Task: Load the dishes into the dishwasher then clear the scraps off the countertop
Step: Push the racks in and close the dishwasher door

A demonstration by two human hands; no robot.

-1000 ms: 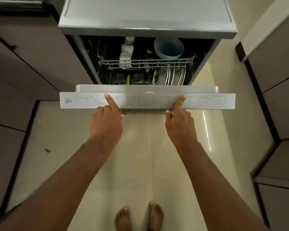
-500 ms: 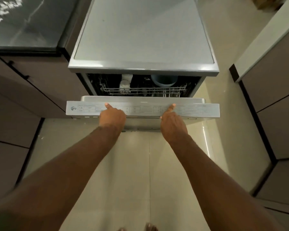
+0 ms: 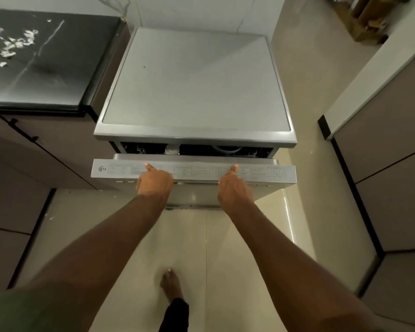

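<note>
Silver steel dishwasher door point(image 3: 193, 173): nearly closed, dishes inside | left hand point(image 3: 155, 182), right hand point(image 3: 235, 189): both grasp door's top edge, thumbs on top, apparently to steer it closed | white scraps point(image 3: 9, 41): uncleared on black countertop point(image 3: 58, 75)

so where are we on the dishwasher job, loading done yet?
Loading looks done: a blue bowl and a white item sit inside the dishwasher. In hand: left hand and right hand grip the door, which is nearly shut with a narrow gap. Left: white scraps lie on the dark countertop.
</note>
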